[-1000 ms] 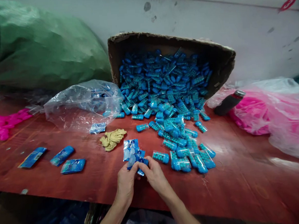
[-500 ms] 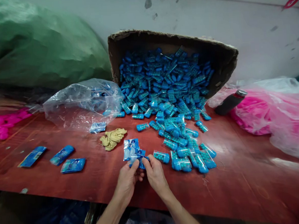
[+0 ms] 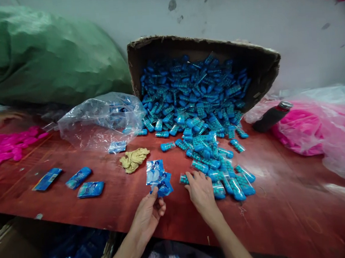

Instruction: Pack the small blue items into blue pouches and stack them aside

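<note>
The left hand point(image 3: 148, 210) pinches a blue printed sachet point(image 3: 165, 186), while the right hand point(image 3: 202, 190) — apart from it, its grip too hidden to tell — touches a bead-filled vial point(image 3: 183, 179) beside loose vials point(image 3: 203, 152) strewn before a tipped cardboard box point(image 3: 260, 67).

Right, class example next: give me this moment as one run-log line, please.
left hand: pinching packet | right hand: over tube | box: more tubes inside
</note>
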`<action>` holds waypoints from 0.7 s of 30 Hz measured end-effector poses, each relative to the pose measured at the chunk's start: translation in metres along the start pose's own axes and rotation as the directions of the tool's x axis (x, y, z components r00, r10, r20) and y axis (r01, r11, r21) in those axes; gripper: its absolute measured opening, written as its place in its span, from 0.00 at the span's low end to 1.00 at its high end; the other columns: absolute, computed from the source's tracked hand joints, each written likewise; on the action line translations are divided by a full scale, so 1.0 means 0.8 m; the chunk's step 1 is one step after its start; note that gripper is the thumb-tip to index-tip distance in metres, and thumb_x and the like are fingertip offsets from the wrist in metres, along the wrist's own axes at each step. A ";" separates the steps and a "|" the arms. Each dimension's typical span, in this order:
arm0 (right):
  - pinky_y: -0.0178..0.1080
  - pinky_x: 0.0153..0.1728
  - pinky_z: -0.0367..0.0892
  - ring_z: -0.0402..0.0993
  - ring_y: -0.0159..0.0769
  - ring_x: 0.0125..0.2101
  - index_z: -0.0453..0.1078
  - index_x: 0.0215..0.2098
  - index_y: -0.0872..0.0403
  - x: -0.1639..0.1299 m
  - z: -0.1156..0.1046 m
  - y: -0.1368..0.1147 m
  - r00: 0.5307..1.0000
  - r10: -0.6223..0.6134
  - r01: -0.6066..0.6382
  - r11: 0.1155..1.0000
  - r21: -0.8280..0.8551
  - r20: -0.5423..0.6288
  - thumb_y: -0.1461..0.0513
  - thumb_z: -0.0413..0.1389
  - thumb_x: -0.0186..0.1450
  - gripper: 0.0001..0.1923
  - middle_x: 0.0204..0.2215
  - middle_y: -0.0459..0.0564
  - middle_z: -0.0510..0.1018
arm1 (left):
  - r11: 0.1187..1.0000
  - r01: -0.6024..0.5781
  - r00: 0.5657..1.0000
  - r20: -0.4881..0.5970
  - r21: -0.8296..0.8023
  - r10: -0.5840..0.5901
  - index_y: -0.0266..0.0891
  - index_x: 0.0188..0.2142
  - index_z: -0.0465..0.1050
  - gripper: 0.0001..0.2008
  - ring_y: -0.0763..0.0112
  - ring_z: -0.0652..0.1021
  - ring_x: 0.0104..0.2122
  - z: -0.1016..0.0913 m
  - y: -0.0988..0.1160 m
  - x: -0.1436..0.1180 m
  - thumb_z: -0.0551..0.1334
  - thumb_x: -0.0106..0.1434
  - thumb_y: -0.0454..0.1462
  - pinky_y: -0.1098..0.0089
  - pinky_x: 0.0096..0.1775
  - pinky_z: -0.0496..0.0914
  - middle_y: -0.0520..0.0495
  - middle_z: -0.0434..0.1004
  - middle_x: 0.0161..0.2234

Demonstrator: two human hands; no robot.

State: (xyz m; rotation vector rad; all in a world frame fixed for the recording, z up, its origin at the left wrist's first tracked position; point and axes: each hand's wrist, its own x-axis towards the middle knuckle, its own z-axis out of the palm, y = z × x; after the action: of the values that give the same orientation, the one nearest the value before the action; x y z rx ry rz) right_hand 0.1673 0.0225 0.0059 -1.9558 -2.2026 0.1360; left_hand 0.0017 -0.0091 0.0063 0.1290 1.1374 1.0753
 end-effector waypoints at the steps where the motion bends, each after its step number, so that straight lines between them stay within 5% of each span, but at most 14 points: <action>1: 0.44 0.35 0.57 0.66 0.47 0.38 0.66 0.43 0.52 -0.001 0.003 0.001 1.000 -0.006 0.006 1.000 -0.005 -0.003 0.65 0.55 0.58 0.14 0.34 0.55 0.73 | 1.000 0.009 1.000 -0.003 -0.004 -0.009 0.37 0.21 0.62 0.14 0.80 0.66 0.13 0.000 0.000 0.000 0.65 0.48 0.42 0.79 0.14 0.57 0.55 0.66 0.12; 8: 0.39 0.39 0.62 0.67 0.39 0.40 0.62 0.48 0.52 -0.006 0.000 0.006 0.994 -0.051 0.086 0.910 0.406 -0.096 0.59 0.52 0.61 0.17 0.39 0.51 0.71 | 0.998 -0.063 0.998 -0.013 0.012 0.063 0.37 0.23 0.62 0.15 0.79 0.68 0.14 -0.002 -0.002 0.003 0.65 0.48 0.44 0.79 0.16 0.60 0.54 0.68 0.14; 13: 0.48 0.42 0.58 0.66 0.46 0.41 0.66 0.45 0.54 -0.010 -0.003 0.003 0.995 0.009 0.016 0.970 0.244 -0.101 0.61 0.53 0.59 0.15 0.37 0.56 0.72 | 0.996 -0.071 0.997 -0.009 0.051 0.071 0.36 0.24 0.64 0.14 0.77 0.70 0.16 -0.001 -0.002 0.002 0.66 0.47 0.42 0.78 0.17 0.61 0.53 0.70 0.15; 15: 0.50 0.45 0.55 0.65 0.47 0.43 0.66 0.46 0.53 -0.010 -0.007 -0.005 0.989 0.041 0.011 0.936 0.351 -0.141 0.61 0.53 0.60 0.15 0.40 0.56 0.72 | 0.996 -0.062 0.998 -0.004 0.070 0.063 0.36 0.25 0.65 0.13 0.77 0.71 0.17 -0.001 -0.003 0.002 0.66 0.46 0.41 0.78 0.18 0.61 0.53 0.71 0.16; 17: 0.47 0.45 0.57 0.65 0.44 0.43 0.64 0.48 0.53 -0.008 -0.012 -0.017 0.992 0.069 0.006 0.798 0.603 -0.101 0.60 0.52 0.60 0.17 0.41 0.55 0.72 | 0.993 -0.067 0.998 0.012 0.094 0.066 0.36 0.26 0.65 0.12 0.77 0.71 0.16 -0.001 -0.002 0.001 0.66 0.46 0.40 0.77 0.18 0.61 0.53 0.71 0.16; 21: 0.35 0.34 0.65 0.69 0.34 0.32 0.63 0.46 0.53 0.000 -0.010 -0.040 0.988 -0.052 -0.128 0.266 0.955 0.147 0.62 0.52 0.58 0.16 0.31 0.47 0.72 | 0.984 -0.105 0.993 0.078 0.147 0.094 0.36 0.29 0.68 0.11 0.76 0.72 0.18 0.001 -0.001 -0.002 0.65 0.46 0.38 0.76 0.20 0.62 0.52 0.72 0.18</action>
State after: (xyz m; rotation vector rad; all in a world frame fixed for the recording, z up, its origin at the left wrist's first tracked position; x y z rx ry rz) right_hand 0.1375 0.0181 0.0199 -1.2011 -1.3858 1.3485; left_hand 0.0028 -0.0107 0.0073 0.3438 1.1572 1.0636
